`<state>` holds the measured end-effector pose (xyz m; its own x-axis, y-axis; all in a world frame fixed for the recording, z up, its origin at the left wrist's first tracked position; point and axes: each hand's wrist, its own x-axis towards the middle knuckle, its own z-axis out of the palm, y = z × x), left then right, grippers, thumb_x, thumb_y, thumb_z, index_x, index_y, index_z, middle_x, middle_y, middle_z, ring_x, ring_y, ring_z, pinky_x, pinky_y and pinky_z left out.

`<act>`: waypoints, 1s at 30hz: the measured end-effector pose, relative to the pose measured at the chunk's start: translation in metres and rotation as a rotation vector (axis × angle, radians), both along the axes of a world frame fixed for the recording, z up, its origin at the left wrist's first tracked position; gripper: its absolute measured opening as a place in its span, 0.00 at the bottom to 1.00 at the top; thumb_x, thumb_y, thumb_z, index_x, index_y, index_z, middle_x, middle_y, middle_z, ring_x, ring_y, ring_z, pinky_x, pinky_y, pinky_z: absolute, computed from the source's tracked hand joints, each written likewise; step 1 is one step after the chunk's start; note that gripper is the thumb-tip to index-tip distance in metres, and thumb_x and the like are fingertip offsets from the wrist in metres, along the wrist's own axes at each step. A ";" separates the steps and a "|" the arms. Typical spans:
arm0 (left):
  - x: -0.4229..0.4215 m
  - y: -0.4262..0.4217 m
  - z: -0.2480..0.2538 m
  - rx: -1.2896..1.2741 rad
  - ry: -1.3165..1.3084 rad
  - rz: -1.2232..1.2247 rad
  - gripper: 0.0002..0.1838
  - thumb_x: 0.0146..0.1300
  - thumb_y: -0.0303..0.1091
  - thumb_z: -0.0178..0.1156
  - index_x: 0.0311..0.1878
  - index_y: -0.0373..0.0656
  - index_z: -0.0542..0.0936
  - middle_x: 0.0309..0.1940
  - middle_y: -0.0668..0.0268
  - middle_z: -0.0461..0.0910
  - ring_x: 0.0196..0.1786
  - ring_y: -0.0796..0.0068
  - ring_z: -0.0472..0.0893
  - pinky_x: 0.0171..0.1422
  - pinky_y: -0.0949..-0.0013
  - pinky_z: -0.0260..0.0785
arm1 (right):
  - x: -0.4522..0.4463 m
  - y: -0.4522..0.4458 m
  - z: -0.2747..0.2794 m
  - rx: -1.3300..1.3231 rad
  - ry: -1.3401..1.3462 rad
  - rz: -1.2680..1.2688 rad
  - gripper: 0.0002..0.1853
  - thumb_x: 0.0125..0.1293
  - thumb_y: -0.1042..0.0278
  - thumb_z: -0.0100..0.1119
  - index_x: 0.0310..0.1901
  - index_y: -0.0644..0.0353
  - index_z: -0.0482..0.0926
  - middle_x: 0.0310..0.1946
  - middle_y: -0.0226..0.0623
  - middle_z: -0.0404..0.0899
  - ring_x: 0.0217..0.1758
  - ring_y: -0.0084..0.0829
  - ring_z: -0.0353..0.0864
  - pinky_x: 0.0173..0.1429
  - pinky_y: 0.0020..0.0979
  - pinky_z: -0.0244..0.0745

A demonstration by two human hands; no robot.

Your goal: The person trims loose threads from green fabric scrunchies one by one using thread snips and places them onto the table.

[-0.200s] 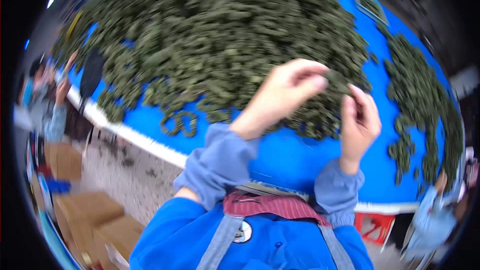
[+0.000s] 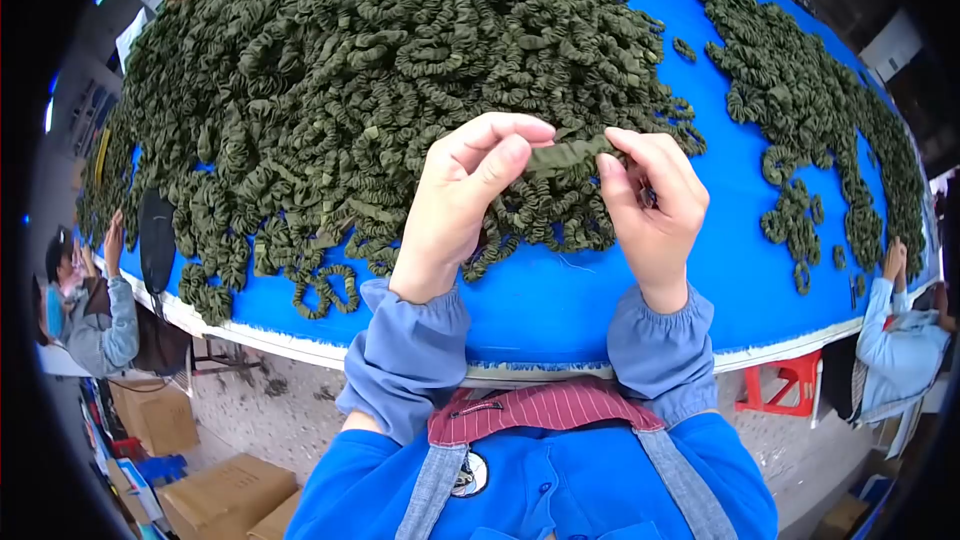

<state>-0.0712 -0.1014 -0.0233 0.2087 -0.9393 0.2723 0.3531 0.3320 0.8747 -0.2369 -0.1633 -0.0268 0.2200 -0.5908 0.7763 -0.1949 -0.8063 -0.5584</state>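
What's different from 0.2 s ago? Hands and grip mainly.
The left hand and right hand shifted to the wearer's left, the right now nearly level with the left. The view shifted too. A green band now shows clearly between them; earlier blur hides whether the grip changed. The green pile looks unchanged.

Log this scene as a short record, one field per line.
Left hand: at one end of a green band; grip partly hidden
Right hand: pinching the band's other end
Main pile: gathered green bands, beyond the hands
Second pile: similar bands, to the right
Table: blue top
Floor: boxes at left, red stool at right
Others: a person far left, another person far right
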 end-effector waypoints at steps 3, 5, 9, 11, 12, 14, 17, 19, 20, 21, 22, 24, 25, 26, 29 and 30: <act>0.004 0.006 0.002 0.051 -0.107 -0.016 0.10 0.63 0.30 0.60 0.45 0.37 0.80 0.41 0.65 0.80 0.39 0.81 0.75 0.47 0.80 0.66 | 0.005 0.001 -0.001 -0.047 -0.066 0.021 0.16 0.51 0.86 0.63 0.43 0.61 0.81 0.33 0.32 0.79 0.20 0.18 0.63 0.22 0.20 0.59; 0.006 0.005 0.003 0.061 -0.135 -0.078 0.09 0.63 0.29 0.60 0.45 0.37 0.80 0.40 0.65 0.80 0.40 0.81 0.74 0.47 0.80 0.66 | 0.007 0.001 0.000 -0.049 -0.099 0.005 0.16 0.51 0.85 0.63 0.43 0.61 0.81 0.33 0.31 0.79 0.21 0.17 0.64 0.22 0.20 0.59; 0.005 0.004 0.000 0.089 -0.183 -0.239 0.08 0.63 0.28 0.60 0.43 0.37 0.80 0.38 0.66 0.79 0.43 0.81 0.74 0.49 0.81 0.65 | 0.007 0.003 0.000 -0.056 -0.165 -0.020 0.15 0.51 0.85 0.64 0.42 0.61 0.81 0.32 0.30 0.78 0.21 0.17 0.64 0.23 0.19 0.60; 0.001 0.002 -0.006 0.023 -0.137 -0.246 0.07 0.62 0.28 0.60 0.43 0.38 0.80 0.38 0.65 0.79 0.45 0.80 0.73 0.50 0.80 0.65 | 0.008 0.003 -0.001 -0.007 -0.193 -0.011 0.13 0.53 0.83 0.64 0.41 0.61 0.81 0.31 0.29 0.78 0.22 0.17 0.64 0.23 0.19 0.59; -0.001 0.001 -0.009 -0.009 -0.114 -0.250 0.07 0.62 0.27 0.60 0.43 0.38 0.80 0.39 0.65 0.79 0.46 0.80 0.73 0.51 0.80 0.65 | 0.009 0.003 -0.001 0.018 -0.207 -0.006 0.12 0.53 0.83 0.64 0.40 0.61 0.81 0.31 0.29 0.77 0.22 0.17 0.64 0.24 0.18 0.59; -0.006 0.001 -0.011 -0.039 -0.091 -0.254 0.07 0.62 0.27 0.60 0.42 0.38 0.80 0.39 0.65 0.78 0.47 0.80 0.72 0.51 0.80 0.65 | 0.011 0.004 -0.003 0.045 -0.221 -0.002 0.11 0.54 0.82 0.64 0.40 0.62 0.81 0.30 0.29 0.77 0.22 0.17 0.64 0.24 0.18 0.58; -0.014 0.000 -0.007 -0.160 -0.084 -0.079 0.06 0.61 0.26 0.61 0.42 0.38 0.79 0.41 0.63 0.78 0.49 0.77 0.72 0.52 0.78 0.65 | 0.017 0.008 -0.011 0.357 -0.252 0.241 0.08 0.56 0.79 0.64 0.38 0.62 0.81 0.29 0.28 0.76 0.22 0.16 0.63 0.25 0.18 0.58; -0.015 0.000 -0.003 -0.206 -0.086 -0.022 0.06 0.61 0.26 0.61 0.42 0.39 0.79 0.41 0.63 0.78 0.50 0.77 0.72 0.52 0.77 0.66 | 0.021 0.010 -0.012 0.455 -0.265 0.323 0.07 0.57 0.78 0.64 0.38 0.63 0.81 0.28 0.27 0.75 0.23 0.16 0.63 0.26 0.18 0.57; -0.014 0.001 -0.001 -0.191 -0.083 -0.027 0.06 0.61 0.25 0.61 0.41 0.39 0.79 0.42 0.63 0.78 0.49 0.76 0.72 0.52 0.77 0.66 | 0.023 0.012 -0.012 0.469 -0.272 0.352 0.06 0.58 0.78 0.63 0.38 0.63 0.81 0.28 0.28 0.75 0.23 0.17 0.62 0.26 0.18 0.57; -0.014 0.002 0.001 -0.176 -0.079 -0.031 0.06 0.61 0.25 0.60 0.41 0.39 0.79 0.43 0.62 0.78 0.48 0.75 0.73 0.51 0.76 0.67 | 0.024 0.014 -0.012 0.483 -0.277 0.382 0.05 0.59 0.77 0.63 0.38 0.64 0.81 0.28 0.28 0.74 0.23 0.17 0.62 0.26 0.18 0.57; -0.013 0.003 0.001 -0.161 -0.073 -0.033 0.05 0.61 0.24 0.60 0.41 0.38 0.78 0.43 0.62 0.78 0.48 0.74 0.73 0.51 0.75 0.67 | 0.026 0.016 -0.012 0.498 -0.280 0.414 0.05 0.60 0.76 0.62 0.37 0.64 0.81 0.27 0.28 0.74 0.23 0.17 0.62 0.26 0.18 0.57; -0.013 0.005 0.001 -0.148 -0.064 -0.026 0.05 0.61 0.24 0.60 0.41 0.38 0.78 0.44 0.62 0.78 0.47 0.74 0.74 0.51 0.74 0.68 | 0.028 0.015 -0.013 0.513 -0.276 0.452 0.05 0.61 0.75 0.62 0.37 0.65 0.81 0.27 0.28 0.73 0.23 0.18 0.62 0.27 0.18 0.56; -0.015 0.005 0.000 -0.155 -0.100 0.021 0.05 0.61 0.24 0.60 0.41 0.38 0.78 0.43 0.62 0.78 0.46 0.73 0.74 0.51 0.74 0.68 | 0.027 0.013 -0.013 0.450 -0.236 0.424 0.05 0.61 0.75 0.62 0.38 0.66 0.81 0.27 0.28 0.73 0.23 0.18 0.62 0.27 0.18 0.57; -0.016 0.006 -0.002 -0.162 -0.138 0.066 0.06 0.61 0.23 0.60 0.41 0.38 0.78 0.43 0.61 0.78 0.45 0.72 0.75 0.50 0.73 0.68 | 0.024 0.011 -0.013 0.387 -0.196 0.394 0.06 0.62 0.75 0.61 0.39 0.66 0.80 0.27 0.29 0.73 0.23 0.19 0.62 0.27 0.19 0.57; -0.017 0.004 -0.003 -0.184 -0.213 0.152 0.06 0.61 0.23 0.59 0.41 0.37 0.78 0.43 0.61 0.79 0.44 0.71 0.76 0.50 0.71 0.69 | 0.016 0.005 -0.010 0.250 -0.120 0.329 0.08 0.63 0.74 0.61 0.41 0.67 0.80 0.27 0.30 0.73 0.23 0.20 0.63 0.27 0.19 0.58; -0.016 0.004 -0.003 -0.197 -0.279 0.171 0.06 0.61 0.22 0.59 0.42 0.37 0.77 0.43 0.60 0.79 0.44 0.71 0.76 0.50 0.72 0.70 | 0.013 0.005 -0.007 0.238 -0.103 0.313 0.08 0.63 0.74 0.61 0.42 0.68 0.80 0.27 0.30 0.73 0.23 0.21 0.63 0.27 0.20 0.59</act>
